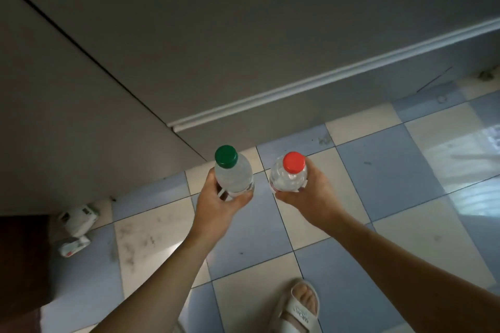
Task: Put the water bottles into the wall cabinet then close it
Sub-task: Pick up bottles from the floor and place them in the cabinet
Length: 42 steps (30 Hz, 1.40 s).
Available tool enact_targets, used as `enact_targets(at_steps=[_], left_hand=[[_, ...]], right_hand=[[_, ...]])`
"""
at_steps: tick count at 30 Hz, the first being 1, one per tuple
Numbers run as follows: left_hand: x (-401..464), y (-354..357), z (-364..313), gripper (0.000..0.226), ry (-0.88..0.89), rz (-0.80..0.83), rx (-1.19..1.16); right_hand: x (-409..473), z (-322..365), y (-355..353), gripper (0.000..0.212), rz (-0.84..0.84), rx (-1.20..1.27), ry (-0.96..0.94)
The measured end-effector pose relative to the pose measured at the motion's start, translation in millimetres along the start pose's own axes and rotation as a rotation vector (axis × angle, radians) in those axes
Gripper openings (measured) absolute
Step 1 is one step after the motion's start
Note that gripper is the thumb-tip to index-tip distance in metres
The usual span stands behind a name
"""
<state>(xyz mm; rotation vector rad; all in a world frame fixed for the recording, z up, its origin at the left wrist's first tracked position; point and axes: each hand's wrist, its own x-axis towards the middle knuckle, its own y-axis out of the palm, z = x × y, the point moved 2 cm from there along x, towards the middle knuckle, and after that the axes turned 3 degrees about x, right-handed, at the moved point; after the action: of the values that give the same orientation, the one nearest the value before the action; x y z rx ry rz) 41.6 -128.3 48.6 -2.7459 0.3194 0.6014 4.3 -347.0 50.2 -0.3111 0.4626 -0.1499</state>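
My left hand (pixel 216 205) grips a clear water bottle with a green cap (pixel 234 170), held upright. My right hand (pixel 308 197) grips a second clear water bottle with a red cap (pixel 289 174), also upright. The two bottles sit side by side in front of me, a small gap between them, above the tiled floor. Grey cabinet panels (pixel 189 35) fill the upper part of the view, with a dark seam running between two of them. The panels look shut; no inside of a cabinet shows.
A white rail (pixel 324 78) runs along the bottom of the grey panels. The floor (pixel 378 170) has blue and cream tiles. Crumpled white packaging (pixel 77 227) lies on the floor at the left. My sandalled foot (pixel 300 305) stands at the bottom.
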Motion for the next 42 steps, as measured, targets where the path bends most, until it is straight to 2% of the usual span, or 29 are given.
enact_targets(at_steps=[6,10,17,22,29,34,42], left_hand=[[-91.2,-82.9,-150.6,0.071,0.06,-0.049,-0.035],[-152.6,-149.8,-252.4,0.07,0.144,-0.025,-0.053],[-255.5,-266.1,-396.1,0.07,0.373,0.021,-0.069],[-302.5,-338.3,-491.4,0.066,0.56,0.02,-0.065],[-331.5,-422.1,-611.7,0.051,0.77,-0.106,-0.039],[-340.7,-472.5,-710.9,0.043,0.903,-0.26,-0.041],[-368.0,-540.6,-868.5,0.072,1.027,-0.524,-0.189]], right_hand=[[-96.4,167.0,-32.4,0.072,0.022,0.025,-0.05],[-157.3,286.0,-48.0,0.067,0.016,0.029,-0.147],[-256.4,481.1,-48.0,0.068,-0.047,0.089,-0.35],[-303.0,605.4,-39.8,0.067,-0.026,0.17,-0.491],[-321.7,756.8,-40.9,0.056,-0.091,0.154,-0.692],[-318.1,875.6,-54.2,0.053,-0.032,0.201,-0.886],[-309.1,1053.6,-85.9,0.05,0.057,0.325,-1.174]])
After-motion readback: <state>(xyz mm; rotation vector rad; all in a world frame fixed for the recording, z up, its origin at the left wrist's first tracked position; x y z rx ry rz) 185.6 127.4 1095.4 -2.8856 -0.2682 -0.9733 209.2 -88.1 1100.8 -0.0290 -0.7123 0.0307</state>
